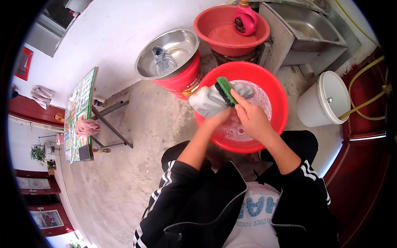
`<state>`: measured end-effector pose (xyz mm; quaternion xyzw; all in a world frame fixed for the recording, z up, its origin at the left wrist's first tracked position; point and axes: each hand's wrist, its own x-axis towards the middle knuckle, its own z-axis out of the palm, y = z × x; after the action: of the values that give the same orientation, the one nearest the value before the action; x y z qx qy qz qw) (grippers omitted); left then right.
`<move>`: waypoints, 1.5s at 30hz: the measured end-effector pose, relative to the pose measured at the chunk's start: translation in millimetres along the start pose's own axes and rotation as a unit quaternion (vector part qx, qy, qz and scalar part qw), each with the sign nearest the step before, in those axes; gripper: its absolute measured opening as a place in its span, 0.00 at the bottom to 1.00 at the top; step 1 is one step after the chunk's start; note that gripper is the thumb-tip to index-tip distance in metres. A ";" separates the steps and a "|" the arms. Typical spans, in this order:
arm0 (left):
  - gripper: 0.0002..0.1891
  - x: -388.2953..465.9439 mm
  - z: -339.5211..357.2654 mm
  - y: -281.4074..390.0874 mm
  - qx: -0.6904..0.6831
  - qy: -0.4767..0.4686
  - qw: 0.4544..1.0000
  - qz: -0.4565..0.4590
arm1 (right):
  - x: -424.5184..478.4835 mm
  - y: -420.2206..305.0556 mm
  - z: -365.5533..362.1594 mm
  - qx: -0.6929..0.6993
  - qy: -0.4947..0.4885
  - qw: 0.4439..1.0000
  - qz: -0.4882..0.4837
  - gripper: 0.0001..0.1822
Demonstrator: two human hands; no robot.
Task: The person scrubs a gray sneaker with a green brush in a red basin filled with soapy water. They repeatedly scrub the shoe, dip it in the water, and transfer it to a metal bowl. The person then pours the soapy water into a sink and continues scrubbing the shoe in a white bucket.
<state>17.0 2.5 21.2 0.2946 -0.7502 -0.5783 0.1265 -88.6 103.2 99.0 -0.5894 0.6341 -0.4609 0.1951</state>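
My right hand (250, 115) grips a green scrubbing brush (227, 90). Its dark bristles press against a wet, pale grey item (207, 100); whether it is a shoe or a bunched cloth is hard to tell. My left hand (220, 117) holds that item from below, its fingers mostly hidden. Both hands are over a bright red plastic basin (279, 105), where foamy water (240, 131) covers the bottom. Beyond, a grey lace-up shoe (163, 60) rests inside a stainless-steel basin (144, 63).
A red bucket (181, 82) supports the steel basin. Behind stands a duller red basin (214, 31) holding a pink detergent bottle (245, 20). Right are a metal sink (310, 23) and a white bucket (311, 104) with a yellow hose (361, 107). A folding table (82, 108) stands left.
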 end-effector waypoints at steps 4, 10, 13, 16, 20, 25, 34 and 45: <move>0.14 -1.9 4.6 16.4 0.071 -0.070 0.992 -0.078 | 11.1 6.5 -2.4 0.033 -0.031 0.998 0.039 0.21; 0.15 5.7 3.0 -10.9 -0.129 0.055 0.990 0.009 | -7.9 -14.9 -4.0 -0.053 -0.095 0.993 0.049 0.22; 0.17 9.0 -10.7 -12.7 -0.206 0.112 0.971 0.052 | -21.3 -0.8 -18.9 -0.003 -0.096 0.995 0.034 0.23; 0.17 -11.0 -13.9 21.7 -0.036 0.144 0.988 0.046 | -13.9 17.6 -47.2 0.084 -0.005 0.995 0.051 0.27; 0.17 -19.3 -18.1 30.2 -0.029 0.117 0.993 -0.012 | -11.3 52.8 -55.3 0.054 0.096 0.993 0.030 0.31; 0.19 -21.2 -16.7 28.8 -0.041 0.089 0.993 0.060 | -17.8 65.4 -45.9 0.027 -0.029 0.996 0.083 0.24; 0.28 -9.9 -39.8 39.9 0.067 0.414 0.897 0.140 | -28.9 49.6 -1.0 -0.052 0.062 0.990 0.113 0.15; 0.23 -6.6 -62.4 28.0 -0.735 0.171 0.652 0.075 | -21.9 61.7 9.5 -0.061 0.043 0.994 0.075 0.22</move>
<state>47.1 -38.7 67.2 0.1420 -0.0642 -0.8685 0.4706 -111.1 112.8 37.5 -0.5302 0.7116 -0.4304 0.1653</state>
